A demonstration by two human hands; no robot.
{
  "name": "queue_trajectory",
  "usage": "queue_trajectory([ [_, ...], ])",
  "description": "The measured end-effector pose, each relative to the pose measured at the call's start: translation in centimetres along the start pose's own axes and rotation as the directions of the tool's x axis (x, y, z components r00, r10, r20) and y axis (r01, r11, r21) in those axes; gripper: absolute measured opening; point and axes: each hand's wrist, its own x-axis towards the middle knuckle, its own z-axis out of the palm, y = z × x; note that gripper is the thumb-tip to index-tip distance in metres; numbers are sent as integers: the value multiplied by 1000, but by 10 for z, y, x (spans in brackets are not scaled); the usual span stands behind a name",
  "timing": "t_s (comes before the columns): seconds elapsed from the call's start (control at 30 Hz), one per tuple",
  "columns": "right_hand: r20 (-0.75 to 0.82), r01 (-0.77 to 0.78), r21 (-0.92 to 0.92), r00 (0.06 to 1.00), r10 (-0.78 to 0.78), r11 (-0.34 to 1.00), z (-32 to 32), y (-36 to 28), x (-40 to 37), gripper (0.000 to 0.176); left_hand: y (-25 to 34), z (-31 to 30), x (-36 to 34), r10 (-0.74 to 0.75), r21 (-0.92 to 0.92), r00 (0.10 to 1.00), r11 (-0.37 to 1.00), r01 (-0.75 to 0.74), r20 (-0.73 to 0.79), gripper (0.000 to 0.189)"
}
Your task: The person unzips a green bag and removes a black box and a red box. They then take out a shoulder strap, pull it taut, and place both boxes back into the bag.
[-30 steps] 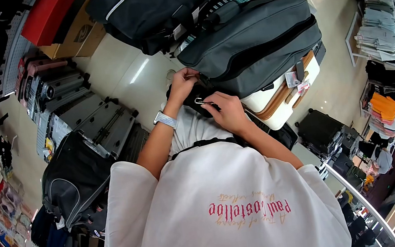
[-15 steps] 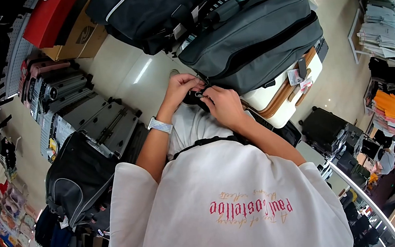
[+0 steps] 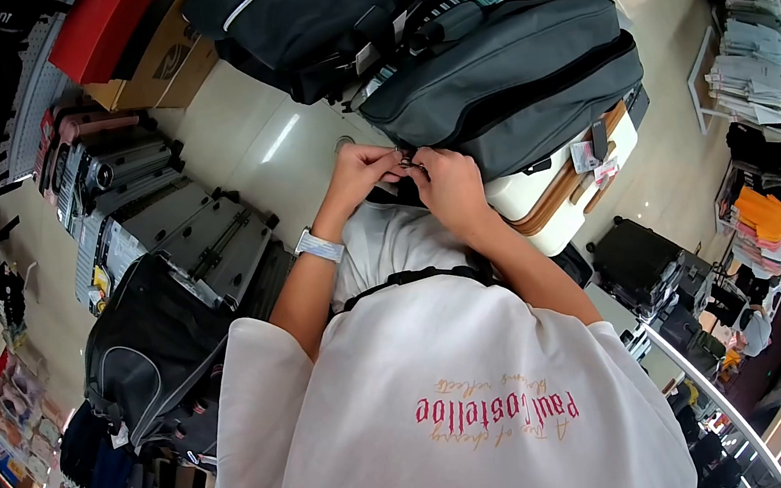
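Note:
A dark grey bag [image 3: 504, 58] with a long unzipped opening lies on a white suitcase [image 3: 543, 193] with brown trim. At the bag's near left corner, my left hand [image 3: 367, 169] pinches a small metal clasp [image 3: 406, 159], and a light watch band sits on that wrist. My right hand [image 3: 449, 186] closes on the same clasp from the other side, its fingertips almost touching those of the left. Which part each hand grips is partly hidden by the fingers. Black strap material shows just below the hands.
A black bag [image 3: 309, 16] lies beyond, left of the grey one. Silver suitcases [image 3: 178, 224] and another black bag [image 3: 151, 348] stand at the left. A cardboard box [image 3: 171, 65] is at the upper left. Folded clothes [image 3: 751, 73] fill shelves at the right.
My right hand has moved slightly up and right, its fingers now at the clasp beside my left fingertips. The clasp has risen towards the bag's corner.

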Motion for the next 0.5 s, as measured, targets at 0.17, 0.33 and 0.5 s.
queue_trajectory([
  [0.17, 37, -83, -45, 996, 85, 996, -14, -7, -3, 10, 6, 1, 0, -30, -34, 999, 999, 31, 33, 21],
  [0.33, 86, -127, -120, 987, 138, 985, -30, -17, -7, 14, 12, 4, 0, -112, -91, 993, 989, 116, 43, 22],
  [0.5, 98, -114, -103, 988, 124, 988, -40, -21, -14, 21, 19, 10, -2, -256, -234, 967, 939, 253, 19, 20],
])
